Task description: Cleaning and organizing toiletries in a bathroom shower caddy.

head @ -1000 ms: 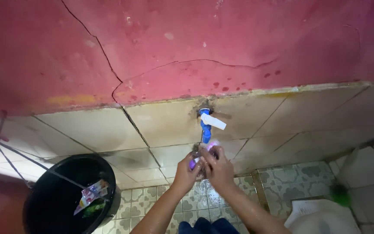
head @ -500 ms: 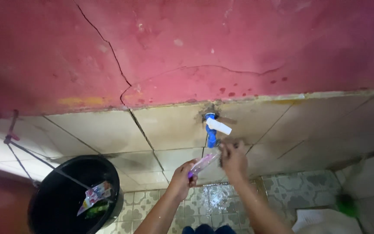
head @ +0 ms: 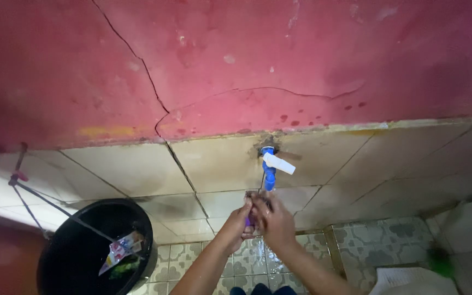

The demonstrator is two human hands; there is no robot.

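Observation:
A blue tap (head: pixel 269 173) with a white lever handle sticks out of the cream tiled wall. Directly beneath its spout my left hand (head: pixel 237 226) and my right hand (head: pixel 276 221) are pressed together. A small purple object (head: pixel 247 220) shows between the fingers of my left hand; most of it is hidden, so I cannot tell what it is. My right hand covers it from the right side. Both forearms look wet.
A black bucket (head: pixel 83 261) with colourful sachets inside stands at the lower left, with a cord stretched above it. Wet patterned floor tiles (head: pixel 247 257) lie below my hands. A white basin edge (head: pixel 411 278) and a green blurred object (head: pixel 441 261) sit at lower right.
My right hand came down from near the tap handle and joined my left hand under the spout. The purple object, half a second ago held out in my left hand, is now covered.

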